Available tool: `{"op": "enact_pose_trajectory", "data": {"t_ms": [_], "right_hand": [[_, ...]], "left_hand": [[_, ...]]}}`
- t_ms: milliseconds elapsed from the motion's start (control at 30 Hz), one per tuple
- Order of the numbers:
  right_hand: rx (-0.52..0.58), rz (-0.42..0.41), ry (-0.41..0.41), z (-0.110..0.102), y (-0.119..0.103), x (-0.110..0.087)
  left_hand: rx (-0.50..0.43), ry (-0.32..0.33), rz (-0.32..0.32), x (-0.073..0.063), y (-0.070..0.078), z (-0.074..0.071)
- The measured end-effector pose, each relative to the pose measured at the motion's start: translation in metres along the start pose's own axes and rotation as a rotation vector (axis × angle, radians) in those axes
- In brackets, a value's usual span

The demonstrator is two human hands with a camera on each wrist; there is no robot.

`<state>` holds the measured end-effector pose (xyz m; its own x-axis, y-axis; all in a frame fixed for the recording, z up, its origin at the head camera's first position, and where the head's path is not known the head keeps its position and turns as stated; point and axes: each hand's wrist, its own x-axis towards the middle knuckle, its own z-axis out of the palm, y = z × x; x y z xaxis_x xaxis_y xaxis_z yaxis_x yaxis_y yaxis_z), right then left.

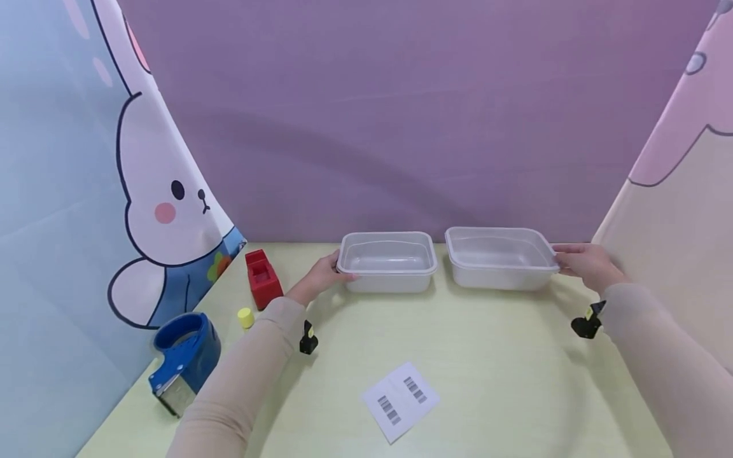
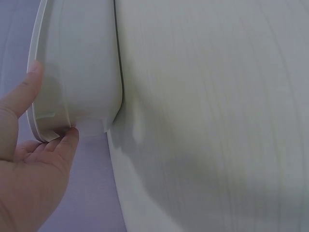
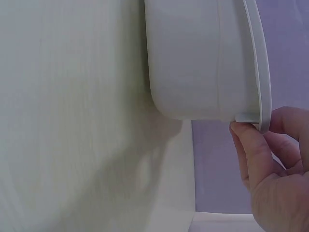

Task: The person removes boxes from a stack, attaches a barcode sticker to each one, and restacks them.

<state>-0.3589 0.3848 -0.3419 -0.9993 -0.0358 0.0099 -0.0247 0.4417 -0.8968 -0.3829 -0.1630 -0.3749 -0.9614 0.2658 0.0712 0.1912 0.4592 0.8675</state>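
Observation:
Two white plastic containers are at the back of the table. My left hand (image 1: 323,277) grips the left end of one container (image 1: 391,283), thumb on the rim and fingers beneath it. In the left wrist view that hand (image 2: 41,179) shows the same hold on the container (image 2: 82,63). The other container (image 1: 498,278) has its right end pinched at the rim by my right hand (image 1: 590,264). The right wrist view shows this container (image 3: 193,63) with a shadow beside its base, and the hand (image 3: 277,179) at its rim corner. Both insides look bare.
A white paper with two barcodes (image 1: 401,402) lies at the front of the pale table (image 1: 504,381). Along the left side stand a blue tape dispenser (image 1: 189,356), a small yellow-capped item (image 1: 245,317) and a red block-like holder (image 1: 263,280). Purple cloth (image 1: 372,127) closes off the back.

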Motion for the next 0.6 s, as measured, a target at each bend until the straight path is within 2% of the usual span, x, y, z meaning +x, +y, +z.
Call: {"op": "enact_pose_trajectory", "data": {"t_ms": [233,433,500,600], "right_hand": [[0.046,-0.017,0.043,0.002,0.011,0.005],[0.038,-0.023,0.078,0.003,0.014,0.006],[-0.006,-0.027,0.090,0.004,0.012,0.006],[-0.142,-0.020,0.112,0.004,0.007,0.005]], "left_hand": [[0.000,-0.002,0.010,0.003,-0.002,0.000],[-0.008,-0.007,-0.004,0.003,-0.003,0.002],[-0.014,-0.006,-0.012,0.002,-0.002,0.002],[-0.020,-0.009,-0.017,0.000,0.000,0.002]]}}
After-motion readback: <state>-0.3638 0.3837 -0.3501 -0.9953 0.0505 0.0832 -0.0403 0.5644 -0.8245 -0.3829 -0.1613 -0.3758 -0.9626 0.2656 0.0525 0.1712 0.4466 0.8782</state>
